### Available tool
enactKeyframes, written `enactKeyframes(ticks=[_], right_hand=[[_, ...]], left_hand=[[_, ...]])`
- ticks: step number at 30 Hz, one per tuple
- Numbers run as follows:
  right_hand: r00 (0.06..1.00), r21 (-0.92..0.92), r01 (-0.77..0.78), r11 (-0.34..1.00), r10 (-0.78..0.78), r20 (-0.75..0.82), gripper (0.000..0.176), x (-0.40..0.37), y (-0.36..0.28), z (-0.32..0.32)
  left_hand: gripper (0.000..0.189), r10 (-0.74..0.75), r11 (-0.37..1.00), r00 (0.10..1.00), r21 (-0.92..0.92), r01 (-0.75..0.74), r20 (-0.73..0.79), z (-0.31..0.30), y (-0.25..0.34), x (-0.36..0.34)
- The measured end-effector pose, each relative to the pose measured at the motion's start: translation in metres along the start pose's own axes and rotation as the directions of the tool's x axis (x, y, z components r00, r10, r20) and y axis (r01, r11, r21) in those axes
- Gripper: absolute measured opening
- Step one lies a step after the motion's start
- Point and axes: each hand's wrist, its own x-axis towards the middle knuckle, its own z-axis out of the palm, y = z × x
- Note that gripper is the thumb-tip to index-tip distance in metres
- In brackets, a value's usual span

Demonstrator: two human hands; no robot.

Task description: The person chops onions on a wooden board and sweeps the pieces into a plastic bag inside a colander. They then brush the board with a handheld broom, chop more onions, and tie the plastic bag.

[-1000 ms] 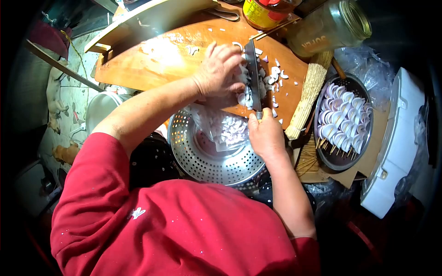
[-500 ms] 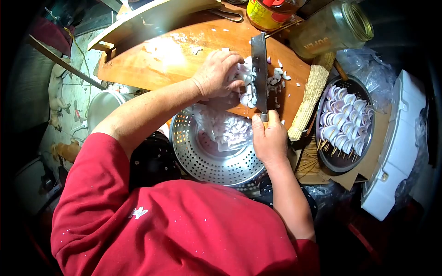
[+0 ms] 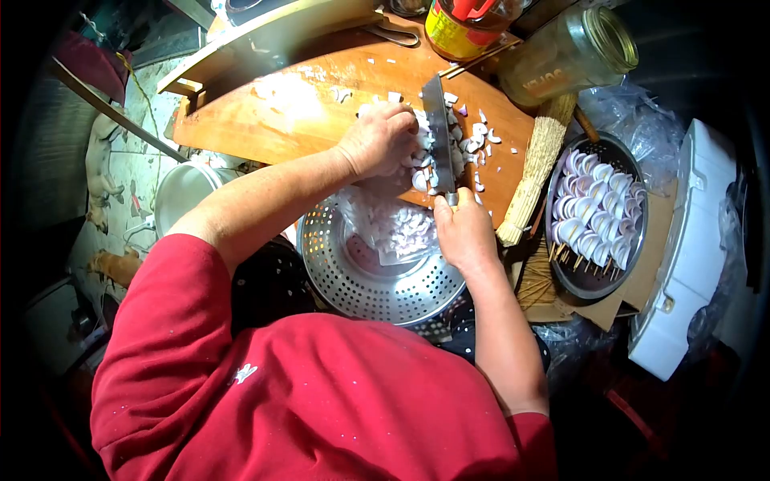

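My right hand (image 3: pixel 467 232) is wrapped round the handle of a cleaver (image 3: pixel 439 132), whose wide dark blade stands among chopped onion (image 3: pixel 480 143) on the orange-brown wooden board (image 3: pixel 265 120). Just left of the blade, my left hand (image 3: pixel 380 138) presses with curled fingers on a heap of onion pieces, its fingertips partly hidden. Below the board's near edge sits a perforated metal colander (image 3: pixel 337 264). A clear plastic bag (image 3: pixel 401 232) of chopped onion lies inside it.
Right of the board are a straw brush (image 3: pixel 539 172), an oval basin (image 3: pixel 589 293) with skewered onion slices (image 3: pixel 597 208) and a white foam piece (image 3: pixel 686 248). A glass jar (image 3: pixel 561 68) and a yellow-labelled container (image 3: pixel 457 30) stand behind. A white bucket (image 3: pixel 183 196) is at left.
The cleaver blade has shifted left and now leans further left at its top. More onion pieces lie to its right. My left hand has moved slightly left and down.
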Motion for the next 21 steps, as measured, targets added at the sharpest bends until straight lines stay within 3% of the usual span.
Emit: enactKeyframes(ticks=[4, 7, 8, 16, 18, 21], right_hand=[[0.996, 0.134, 0.036, 0.990, -0.025, -0.082, 0.029, -0.011, -0.002, 0.000], [0.999, 0.117, 0.041, 0.992, -0.040, -0.010, 0.036, -0.013, -0.014, -0.009], [0.998, 0.023, -0.032, 0.999, 0.031, 0.052, 0.037, -0.008, -0.009, -0.001], [0.998, -0.014, -0.022, 1.000, 0.023, 0.052, 0.037, -0.003, -0.009, 0.003], [1.000, 0.039, 0.026, 0.999, -0.026, 0.002, 0.037, -0.010, -0.011, -0.001], [0.999, -0.001, 0.007, 1.000, -0.007, 0.048, 0.038, -0.005, -0.008, 0.007]], left_hand=[[0.024, 0.058, 0.998, 0.997, 0.031, -0.056, -0.048, 0.001, -0.001, -0.001], [0.020, 0.050, 0.998, 0.997, 0.031, -0.048, -0.067, 0.004, -0.002, -0.001], [0.020, 0.049, 0.998, 0.997, 0.031, -0.048, -0.064, 0.003, -0.001, -0.002], [0.028, 0.091, 0.996, 0.996, -0.016, -0.091, 0.008, -0.003, -0.006, -0.004], [0.029, 0.068, 0.997, 0.998, -0.026, -0.068, 0.012, -0.004, -0.009, -0.008], [0.028, 0.041, 0.999, 0.999, -0.018, -0.041, 0.015, -0.002, -0.010, -0.010]])
